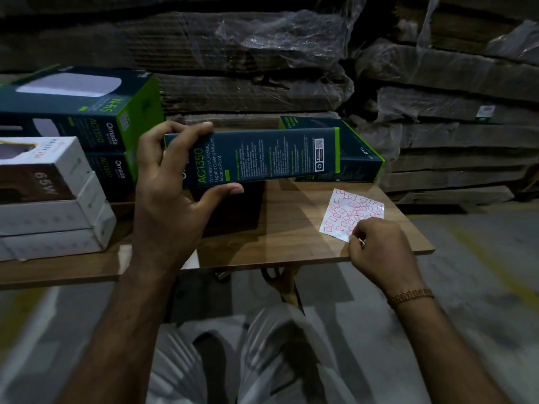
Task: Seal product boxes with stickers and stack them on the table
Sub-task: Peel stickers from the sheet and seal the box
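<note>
We see the left hand (169, 182) grasping one end of a dark green product box (262, 156), fingers over its top edge and thumb under it, holding it raised above the wooden table (291, 228) near the centre. At four o'clock the right hand (379, 249) pinches the near edge of the sticker sheet (353, 211) lying on the table. At nine o'clock, stacked green boxes (84, 118) stand behind white boxes (49, 199).

Pretty dim overall, corners go near black, the floor (481, 258) is smeared with motion blur, and wide-angle distortion bends the bench (291, 228) edges.
</note>
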{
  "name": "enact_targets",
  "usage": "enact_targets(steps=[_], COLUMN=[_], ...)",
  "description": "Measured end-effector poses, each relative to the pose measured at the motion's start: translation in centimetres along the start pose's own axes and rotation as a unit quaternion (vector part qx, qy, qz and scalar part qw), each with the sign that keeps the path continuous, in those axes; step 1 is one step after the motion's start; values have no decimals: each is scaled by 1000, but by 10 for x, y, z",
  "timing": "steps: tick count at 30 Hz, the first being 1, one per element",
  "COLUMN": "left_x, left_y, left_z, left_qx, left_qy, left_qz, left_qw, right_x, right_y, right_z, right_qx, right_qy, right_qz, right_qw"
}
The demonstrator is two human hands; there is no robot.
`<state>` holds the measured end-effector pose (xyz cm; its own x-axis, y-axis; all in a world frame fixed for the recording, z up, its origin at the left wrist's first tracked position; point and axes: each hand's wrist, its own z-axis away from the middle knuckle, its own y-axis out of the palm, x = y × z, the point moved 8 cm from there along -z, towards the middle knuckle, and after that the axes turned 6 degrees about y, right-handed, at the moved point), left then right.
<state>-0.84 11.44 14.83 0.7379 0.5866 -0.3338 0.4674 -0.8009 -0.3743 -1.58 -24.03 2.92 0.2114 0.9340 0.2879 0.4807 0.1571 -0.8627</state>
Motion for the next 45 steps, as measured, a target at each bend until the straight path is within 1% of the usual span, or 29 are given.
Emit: enact_targets(steps=[4,9,16,20,23,27,38,45], left_x=[0,-1,0,0,1,0,0,-1], left_y=[-1,-1,-2,0,1,0,-1,-1], left_z=[0,-1,-1,-1,-1,-1,0,1], left_qx=[-6,-9,-11,-9,-8,-10,-14,-14], left_qy=[-3,-5,-7,-7,-7,-7,-7,0], left_qz=[2,5,7,8,10,11,15,13], left_qw=[1000,1000,1000,1000,1000,1000,1000,1000], right_x=[0,-16,-41,-47,-48,-53,-55,-66], right_y=[3,6,7,6,5,1,2,5], right_z=[-2,-8,-13,-12,-11,-9,-12,-9], right_qx=[6,8,77,117,109,67,124,100], right_qy=[15,26,85,107,127,173,177,222], right_qz=[0,-66,-164,-196,-211,-223,-260,-299], right_qw=[1000,997,980,968,963,957,941,923])
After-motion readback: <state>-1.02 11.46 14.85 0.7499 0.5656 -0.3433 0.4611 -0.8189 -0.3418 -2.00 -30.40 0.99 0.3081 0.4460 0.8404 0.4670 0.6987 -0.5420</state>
